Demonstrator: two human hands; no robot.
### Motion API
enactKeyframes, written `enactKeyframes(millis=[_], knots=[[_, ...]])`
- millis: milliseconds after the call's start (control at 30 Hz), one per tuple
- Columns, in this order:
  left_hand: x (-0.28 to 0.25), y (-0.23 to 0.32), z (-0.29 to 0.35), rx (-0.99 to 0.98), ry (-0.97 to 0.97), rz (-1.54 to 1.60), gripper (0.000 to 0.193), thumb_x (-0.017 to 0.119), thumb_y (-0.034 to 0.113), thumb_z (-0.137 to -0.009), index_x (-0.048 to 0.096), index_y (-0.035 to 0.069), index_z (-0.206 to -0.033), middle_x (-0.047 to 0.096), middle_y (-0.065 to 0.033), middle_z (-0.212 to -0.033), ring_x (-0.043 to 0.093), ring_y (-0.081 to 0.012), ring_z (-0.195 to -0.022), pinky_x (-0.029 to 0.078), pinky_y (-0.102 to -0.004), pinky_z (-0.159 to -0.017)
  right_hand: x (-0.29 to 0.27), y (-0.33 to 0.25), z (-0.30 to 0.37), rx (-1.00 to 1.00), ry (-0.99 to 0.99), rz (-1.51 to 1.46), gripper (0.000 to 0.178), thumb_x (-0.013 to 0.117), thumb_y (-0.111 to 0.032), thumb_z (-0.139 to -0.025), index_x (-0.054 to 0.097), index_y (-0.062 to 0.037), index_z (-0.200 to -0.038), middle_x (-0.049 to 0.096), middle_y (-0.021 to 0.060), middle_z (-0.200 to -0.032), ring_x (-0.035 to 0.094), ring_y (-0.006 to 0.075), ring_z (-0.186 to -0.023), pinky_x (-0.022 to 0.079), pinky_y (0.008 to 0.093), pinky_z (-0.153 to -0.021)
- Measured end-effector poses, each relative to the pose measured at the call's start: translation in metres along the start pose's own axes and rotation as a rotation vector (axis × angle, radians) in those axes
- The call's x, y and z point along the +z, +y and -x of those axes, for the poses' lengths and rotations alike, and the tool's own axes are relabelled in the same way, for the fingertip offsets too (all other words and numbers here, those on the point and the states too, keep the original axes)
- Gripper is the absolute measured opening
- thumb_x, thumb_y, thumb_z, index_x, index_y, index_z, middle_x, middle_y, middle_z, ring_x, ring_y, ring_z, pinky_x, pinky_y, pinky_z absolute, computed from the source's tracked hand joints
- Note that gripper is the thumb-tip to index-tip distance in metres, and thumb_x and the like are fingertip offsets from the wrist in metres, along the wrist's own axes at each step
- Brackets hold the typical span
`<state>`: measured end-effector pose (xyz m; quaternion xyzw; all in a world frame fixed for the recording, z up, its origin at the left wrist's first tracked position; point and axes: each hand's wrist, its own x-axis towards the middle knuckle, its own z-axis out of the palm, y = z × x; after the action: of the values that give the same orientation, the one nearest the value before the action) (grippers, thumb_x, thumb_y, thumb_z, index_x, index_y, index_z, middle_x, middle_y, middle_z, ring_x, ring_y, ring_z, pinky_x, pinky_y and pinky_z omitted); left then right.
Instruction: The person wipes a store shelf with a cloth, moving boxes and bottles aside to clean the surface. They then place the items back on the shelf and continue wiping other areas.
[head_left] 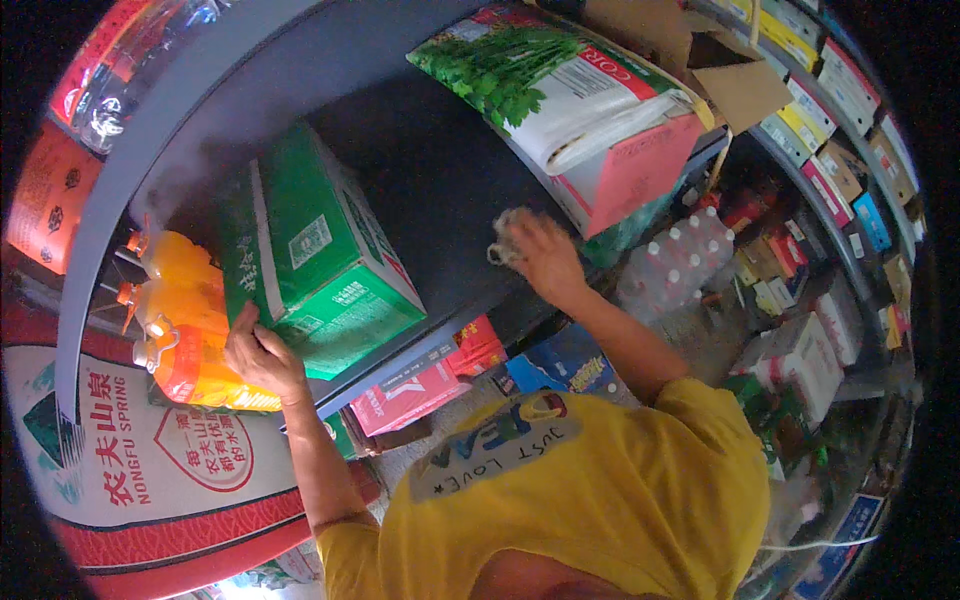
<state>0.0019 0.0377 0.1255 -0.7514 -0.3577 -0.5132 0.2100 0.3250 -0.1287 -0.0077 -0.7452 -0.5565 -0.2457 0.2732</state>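
Note:
A green carton [300, 240] with a pale tape strip rests on the dark shelf [420, 150], left of centre. My left hand [265, 358] grips its near left corner, beside the bottles of orange drink [190, 310]. On the bare shelf to the right, my right hand [548, 265] is closed over a crumpled, greyish-white cloth [507, 240]. The cloth lies flat against the surface, partly hidden by the fingers. Just beyond this hand stands a carton with a pink end [645, 170], under a white and green printed sack [540, 85].
Below the shelf's near edge are a pink carton [410, 395] and a blue box [565, 360]. Shrink-wrapped bottles [680, 262] stand on the right, before shelves of boxes [800, 110]. An open brown carton [735, 80] sits at the far right. A large white-and-red printed panel [150, 440] fills the lower left.

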Motion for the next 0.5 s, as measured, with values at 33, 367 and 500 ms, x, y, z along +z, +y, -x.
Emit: enactKeyframes(millis=[33, 367, 500], knots=[[0.001, 0.000, 0.001, 0.002, 0.000, 0.006, 0.018, 0.042, 0.010, -0.080, 0.058, 0.003, -0.087, 0.062, -0.0084, -0.093, 0.055, -0.0242, -0.082, 0.037, -0.0341, -0.077, 0.014, 0.002, -0.003, -0.016, -0.053, 0.009, 0.040, 0.060, -0.021, -0.071, 0.053, -0.0088, -0.108, 0.050, 0.0101, -0.110, 0.046, 0.0309, -0.103, 0.040, 0.0407, -0.083], [0.008, 0.001, -0.003, 0.080, 0.090, 0.011, 0.021, 0.042, 0.009, -0.080, 0.057, 0.001, -0.090, 0.061, -0.0104, -0.091, 0.054, -0.0266, -0.079, 0.037, -0.0349, -0.073, 0.155, 0.045, -0.128, 0.163, -0.212, 0.132, 0.032, 0.052, -0.029, -0.077, 0.055, -0.0129, -0.104, 0.057, 0.0096, -0.093, 0.054, 0.0296, -0.085, 0.046, 0.0424, -0.071], [0.009, -0.007, 0.005, 0.033, 0.082, -0.006, 0.028, 0.035, 0.019, -0.084, 0.057, 0.001, -0.086, 0.061, -0.0108, -0.091, 0.054, -0.0260, -0.081, 0.037, -0.0358, -0.077, 0.158, 0.034, -0.173, 0.144, -0.090, 0.129, 0.032, 0.051, -0.029, -0.077, 0.055, -0.0193, -0.107, 0.060, 0.0099, -0.089, 0.058, 0.0284, -0.082, 0.049, 0.0390, -0.068]])
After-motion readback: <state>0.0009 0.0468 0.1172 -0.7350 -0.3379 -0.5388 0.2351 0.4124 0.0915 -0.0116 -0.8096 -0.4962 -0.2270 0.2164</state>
